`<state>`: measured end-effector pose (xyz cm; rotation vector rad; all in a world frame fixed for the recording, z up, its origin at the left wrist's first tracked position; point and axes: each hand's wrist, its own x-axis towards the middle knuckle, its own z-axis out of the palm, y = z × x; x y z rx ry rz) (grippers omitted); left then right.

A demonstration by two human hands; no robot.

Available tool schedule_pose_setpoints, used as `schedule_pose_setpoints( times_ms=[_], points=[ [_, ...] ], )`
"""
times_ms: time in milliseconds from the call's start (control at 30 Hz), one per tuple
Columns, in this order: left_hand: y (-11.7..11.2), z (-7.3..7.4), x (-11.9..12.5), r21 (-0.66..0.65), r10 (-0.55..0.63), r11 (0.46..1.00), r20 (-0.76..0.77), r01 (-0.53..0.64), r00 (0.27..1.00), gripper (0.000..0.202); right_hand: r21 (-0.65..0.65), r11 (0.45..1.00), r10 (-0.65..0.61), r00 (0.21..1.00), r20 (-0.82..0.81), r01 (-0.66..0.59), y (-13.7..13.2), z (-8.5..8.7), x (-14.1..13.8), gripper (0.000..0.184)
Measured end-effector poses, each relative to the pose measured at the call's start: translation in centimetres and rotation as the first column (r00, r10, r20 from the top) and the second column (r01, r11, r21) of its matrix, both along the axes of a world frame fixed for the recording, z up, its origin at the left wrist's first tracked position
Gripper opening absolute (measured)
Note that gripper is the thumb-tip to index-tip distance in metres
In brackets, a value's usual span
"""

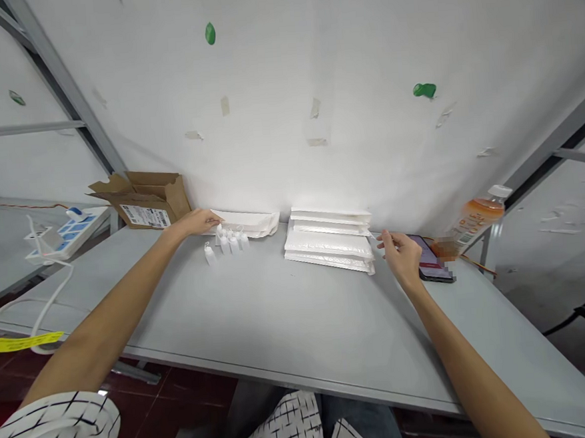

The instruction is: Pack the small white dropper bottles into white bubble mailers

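1. Head view, far left: lying on a lower side surface, a white-and-blue power strip [67, 231], with a white cable trailing off its near end.
2. Sitting open against the wall at the back left corner of the grey table [280, 326], a brown cardboard box [146, 201] with a printed label facing outward.
3. Extending just right of the box, the left hand [197, 221], fingertips touching the left edge of a flat pile of white bags [252, 222]; pinching it or merely resting on it, impossible to tell at this size.
4. Standing upright in a tight cluster just in front of that hand and pile, several small white bottles [227, 242], one sitting slightly apart at the near left.
5. Lying against the wall near the middle, just right of the bag pile and not touching it, a stack of white padded mailers [330, 243].
6. Hovering at the stack's right near corner, the right hand [402, 254], fingers loosely half-curled and released, gripping nothing, fingertips just beside the stack's edge.
7. Lying flat partly under that hand, a dark phone [433, 262].
8. Standing further right by the wall, a drink bottle [475, 219] holding orange liquid, white cap on.
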<state>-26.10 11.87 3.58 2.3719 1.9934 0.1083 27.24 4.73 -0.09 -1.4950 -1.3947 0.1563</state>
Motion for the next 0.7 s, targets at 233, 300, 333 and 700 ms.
schedule_pose_setpoints(
  times_ms=[233, 300, 333, 700],
  points=[
    [-1.0, 2.0, 2.3, 0.243, 0.128, 0.963, -0.038, -0.116, 0.991, 0.038, 0.010, 1.000, 0.020, 0.999, -0.027, -0.020, 0.2, -0.1, 0.1, 0.062],
    [-1.3, 3.0, 2.9, 0.320, 0.166, 0.936, -0.032, -0.147, 0.986, 0.039, 0.003, 1.000, 0.024, 0.999, -0.036, -0.024, 0.1, 0.0, 0.0, 0.062],
    [-1.4, 3.6, 3.2, 0.357, 0.179, 0.921, -0.026, -0.158, 0.984, 0.039, -0.003, 1.000, 0.027, 0.999, -0.038, -0.027, 0.0, 0.1, 0.0, 0.061],
    [-4.6, 8.9, 11.8, 0.626, 0.028, 0.779, -0.060, 0.016, 0.998, 0.037, -0.006, 1.000, 0.013, 0.999, -0.047, -0.013, -0.8, 1.6, -0.2, 0.058]
  ],
)
